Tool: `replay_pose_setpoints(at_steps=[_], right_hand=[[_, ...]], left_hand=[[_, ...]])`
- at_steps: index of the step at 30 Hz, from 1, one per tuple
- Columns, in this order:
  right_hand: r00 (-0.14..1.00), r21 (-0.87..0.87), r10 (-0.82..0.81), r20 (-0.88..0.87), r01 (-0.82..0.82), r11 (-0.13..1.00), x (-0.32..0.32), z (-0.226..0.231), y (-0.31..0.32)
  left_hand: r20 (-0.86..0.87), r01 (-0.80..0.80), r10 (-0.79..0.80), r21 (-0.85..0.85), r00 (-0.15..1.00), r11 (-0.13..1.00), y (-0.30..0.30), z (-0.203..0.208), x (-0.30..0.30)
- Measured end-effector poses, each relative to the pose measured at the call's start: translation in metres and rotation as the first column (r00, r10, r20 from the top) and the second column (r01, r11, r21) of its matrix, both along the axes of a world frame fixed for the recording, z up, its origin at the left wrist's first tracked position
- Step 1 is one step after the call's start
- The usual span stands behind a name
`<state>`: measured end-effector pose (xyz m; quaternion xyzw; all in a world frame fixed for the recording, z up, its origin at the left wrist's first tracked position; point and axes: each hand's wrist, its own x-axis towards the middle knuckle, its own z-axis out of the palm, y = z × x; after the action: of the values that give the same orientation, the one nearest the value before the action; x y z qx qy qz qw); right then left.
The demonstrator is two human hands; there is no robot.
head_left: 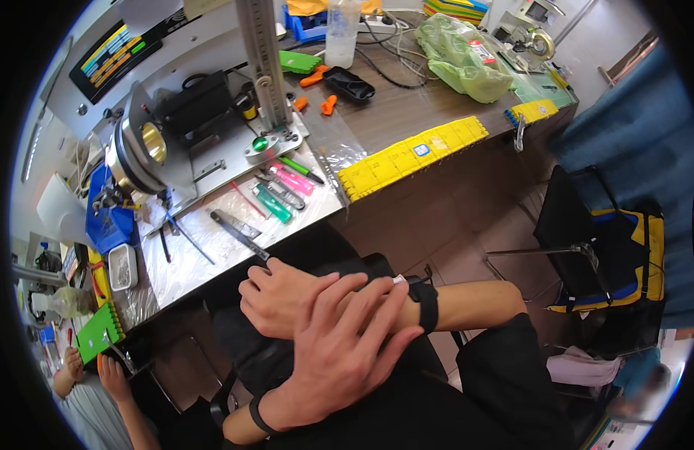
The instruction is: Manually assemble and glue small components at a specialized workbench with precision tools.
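Across my right wrist lies my left hand (343,349), open, its fingers stretched out and apart. Its fingertips reach toward the black wristband (428,304) on my right arm, where a small white piece shows. My right hand (279,296) is back up at the bench edge with its fingers curled under. What is in them is hidden. A slim dark and grey tool (238,234) runs from the bench top to the knuckles of my right hand; I cannot tell whether it is gripped. Close by lie a green lighter (272,203), a pink item (290,180) and a green-black pen (300,169).
A metal machine with a round head (140,142) and an upright column (263,67) stands on the bench. Yellow strips (414,156) line the bench edge. A green plastic bag (463,60) sits far right. A chair (587,247) stands right; another person's hands (113,377) show lower left.
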<state>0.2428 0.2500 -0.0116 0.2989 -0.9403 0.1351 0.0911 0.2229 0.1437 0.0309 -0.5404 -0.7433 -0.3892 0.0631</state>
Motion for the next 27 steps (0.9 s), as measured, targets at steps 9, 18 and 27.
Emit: replay_pose_setpoints(at_steps=[9, 18, 27], right_hand=[[1.0, 0.057, 0.007, 0.012, -0.008, 0.998, 0.007, -0.008, -0.018], [0.999, 0.11, -0.014, 0.048, 0.009, 0.994, -0.017, -0.017, -0.023], [0.997, 0.166, -0.028, 0.068, 0.016, 0.986, -0.005, -0.022, -0.017]], left_hand=[[0.329, 0.032, 0.003, -0.103, 0.944, 0.994, 0.002, -0.015, 0.0], [0.588, 0.112, 0.006, -0.164, 0.809, 0.98, -0.001, -0.017, -0.015], [0.631, 0.101, 0.033, -0.175, 0.775, 0.979, -0.006, -0.012, -0.003]])
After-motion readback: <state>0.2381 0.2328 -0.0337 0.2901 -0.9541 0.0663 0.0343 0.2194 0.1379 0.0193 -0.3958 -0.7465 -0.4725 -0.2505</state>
